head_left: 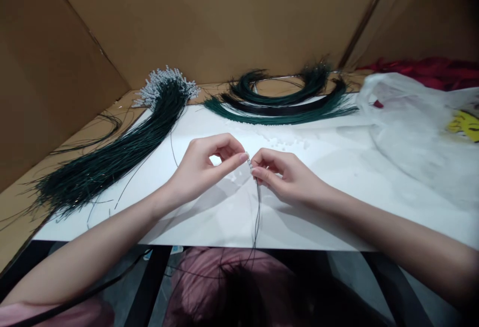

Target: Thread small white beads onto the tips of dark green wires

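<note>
both hands pinching: left hand [200, 166] has thumb and forefinger on the upper end of a short white beaded strand [250, 163], right hand [290, 173] grips its lower end. strand sits between them, above the table [329, 227]; the two-point hold presumably steadies so small a piece. thin dark cords [258, 207] hang from it toward the near edge, probably left loose to stay out of the fingers' way. dark green cord bundle [123, 150] at left has its white beaded tips [166, 85] all at the far end, likely to limit tangling. counts: strand in hand, 1; beaded bundle, 1; curved cord bundles [277, 118] behind, apparently 3; plastic bag [419, 137] at right, 1; loose white beads [288, 144], too small to count.
</note>
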A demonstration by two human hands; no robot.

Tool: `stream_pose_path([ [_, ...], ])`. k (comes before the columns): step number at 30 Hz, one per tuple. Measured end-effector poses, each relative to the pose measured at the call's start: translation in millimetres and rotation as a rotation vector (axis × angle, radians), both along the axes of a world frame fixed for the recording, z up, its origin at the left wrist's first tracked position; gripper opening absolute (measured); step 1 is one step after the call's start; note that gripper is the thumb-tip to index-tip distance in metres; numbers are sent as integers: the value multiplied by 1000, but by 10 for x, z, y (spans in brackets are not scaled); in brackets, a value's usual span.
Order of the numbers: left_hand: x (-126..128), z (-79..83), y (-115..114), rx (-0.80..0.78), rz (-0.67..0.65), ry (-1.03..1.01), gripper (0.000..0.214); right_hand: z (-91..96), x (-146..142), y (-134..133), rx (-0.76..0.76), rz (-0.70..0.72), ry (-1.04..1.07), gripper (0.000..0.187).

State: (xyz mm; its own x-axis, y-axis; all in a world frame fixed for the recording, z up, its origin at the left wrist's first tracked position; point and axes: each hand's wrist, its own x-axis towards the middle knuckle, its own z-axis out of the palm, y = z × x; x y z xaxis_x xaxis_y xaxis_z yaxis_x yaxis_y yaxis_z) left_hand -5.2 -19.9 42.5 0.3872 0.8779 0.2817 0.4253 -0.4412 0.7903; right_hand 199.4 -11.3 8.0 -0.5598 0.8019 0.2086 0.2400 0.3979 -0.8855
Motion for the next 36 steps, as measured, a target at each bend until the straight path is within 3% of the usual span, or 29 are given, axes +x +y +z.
stream_pose_path([
  [11,20,25,-3,-4,-32,6,15,-34,2,4,-41,54,10,13],
  [19,63,-115,15,-29,15,-142,17,65,-65,-42,-548,129,291,24],
  [22,74,-165,35,-42,17,-154,19,79,-83,-56,-642,105,332,26],
  [29,54,-203,95,-91,13,-36,22,71,-63,3,-452,-58,170,20],
  [36,71,-281,115,-182,-24,-17,21,-9,-23,79,-231,-52,45,8],
])
